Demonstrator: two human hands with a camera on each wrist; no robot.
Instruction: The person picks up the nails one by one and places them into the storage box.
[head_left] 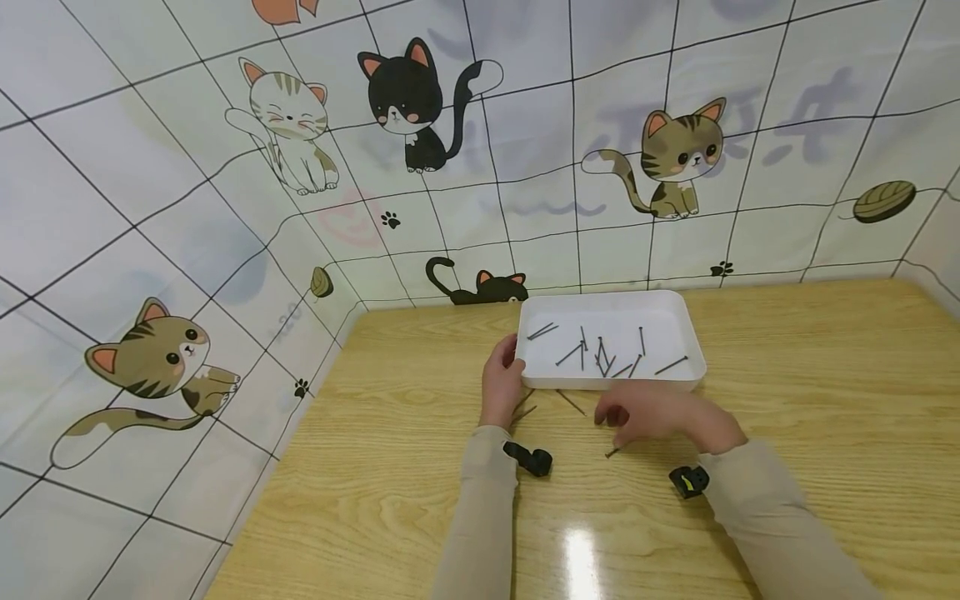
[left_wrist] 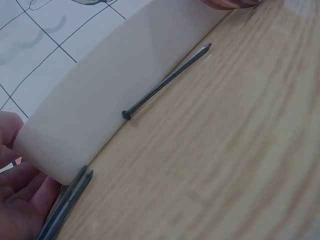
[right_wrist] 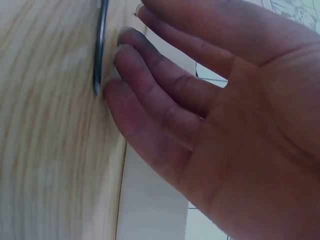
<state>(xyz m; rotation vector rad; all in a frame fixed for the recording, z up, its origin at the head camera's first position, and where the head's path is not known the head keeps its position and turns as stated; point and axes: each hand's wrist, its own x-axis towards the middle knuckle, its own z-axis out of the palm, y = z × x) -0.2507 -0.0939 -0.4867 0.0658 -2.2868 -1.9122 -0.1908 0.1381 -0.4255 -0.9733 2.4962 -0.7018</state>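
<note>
My left hand [head_left: 502,384] grips the near left corner of a white tray [head_left: 693,354]. In the left wrist view its thumb and fingers lie against the tray's end. Several dark metal nails [head_left: 600,358] lie scattered in the tray. Two nails [left_wrist: 67,205] lie side by side on the table by the left hand. Another nail [left_wrist: 167,82] lies along the tray's front wall. My right hand [head_left: 656,414] hovers low before the tray, fingers loosely bent, nothing visible between them. One more nail [head_left: 611,453] shows partly from under its thumb side.
The wood-grain table [head_left: 375,500] extends to both sides and toward me. Behind the tray and to the left stand walls covered with a cat-print sheet [head_left: 540,167]. A black wrist camera [head_left: 528,458] is strapped to the left sleeve, another [head_left: 688,481] to the right.
</note>
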